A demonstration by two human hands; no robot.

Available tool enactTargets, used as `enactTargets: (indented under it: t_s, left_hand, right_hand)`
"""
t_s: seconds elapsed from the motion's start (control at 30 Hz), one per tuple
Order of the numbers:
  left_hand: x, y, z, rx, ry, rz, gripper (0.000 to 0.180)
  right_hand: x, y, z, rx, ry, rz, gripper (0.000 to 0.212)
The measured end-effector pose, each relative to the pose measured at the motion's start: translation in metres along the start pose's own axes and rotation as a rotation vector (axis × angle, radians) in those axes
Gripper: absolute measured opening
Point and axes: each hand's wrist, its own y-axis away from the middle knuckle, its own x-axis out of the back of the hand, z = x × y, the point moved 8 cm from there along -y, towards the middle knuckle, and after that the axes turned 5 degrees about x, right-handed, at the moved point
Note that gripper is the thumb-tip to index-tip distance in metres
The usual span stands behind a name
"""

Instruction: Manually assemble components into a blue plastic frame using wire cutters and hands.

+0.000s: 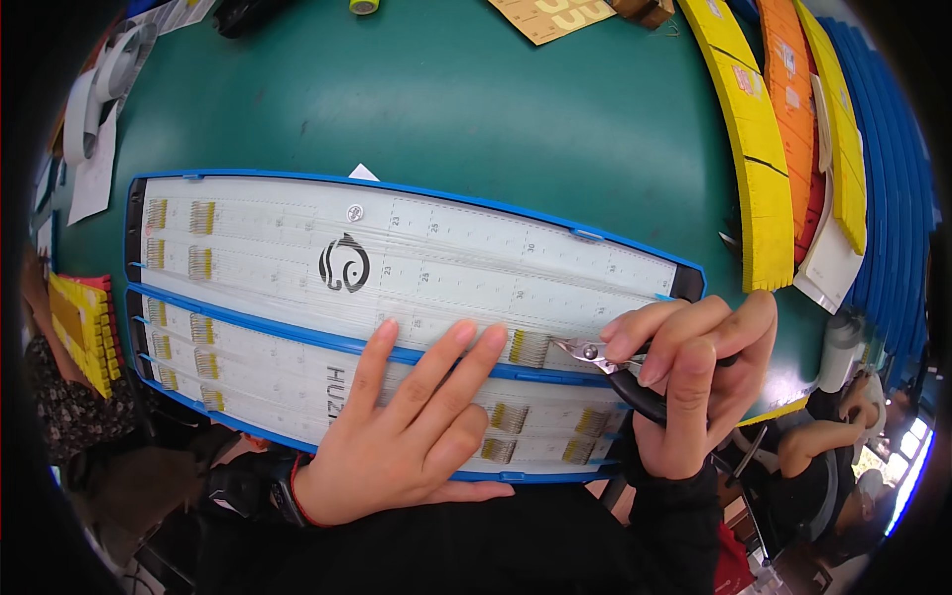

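A long, flat rig case with a blue rim [397,179] lies unfolded before me, its two white panels side by side. Thin clear lines stretch along it, and small fish hooks with yellow bindings sit in rows, such as the left-end hooks [201,216]. My left hand [407,436] rests across the near panel and the blue middle ridge, fingers spread. In my right hand [699,372] is a pair of small nippers [595,353] with black handles. Their tips point left, at the right side of a hook row [529,348]; whether they touch it is too small to tell.
The case lies on a green table [476,109]. Curved yellow strips [739,129], an orange strip [785,109] and stacked blue cases [883,188] line the right side. White rolls [87,109] and paper [94,174] are at far left. Another person [833,436] sits at lower right.
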Motion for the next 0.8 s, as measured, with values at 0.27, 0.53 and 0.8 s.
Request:
enactTargets:
  t_s: [0.27,0.53,0.8]
  left_hand:
    - [-0.0028,0.0000,0.0000,-0.015,-0.011,0.003,0.054]
    - [-0.0028,-0.0006,0.0000,-0.007,-0.004,-0.002,0.054]
    - [-0.0027,-0.0024,0.0003,-0.012,0.002,0.001,0.053]
  right_hand:
    - [0.0005,-0.0007,-0.0006,0.004,-0.024,0.016,0.025]
    - [-0.0005,-0.0014,-0.0022,0.028,-0.018,0.023,0.027]
    - [-0.0004,-0.0002,-0.0025,0.025,-0.002,-0.008,0.027]
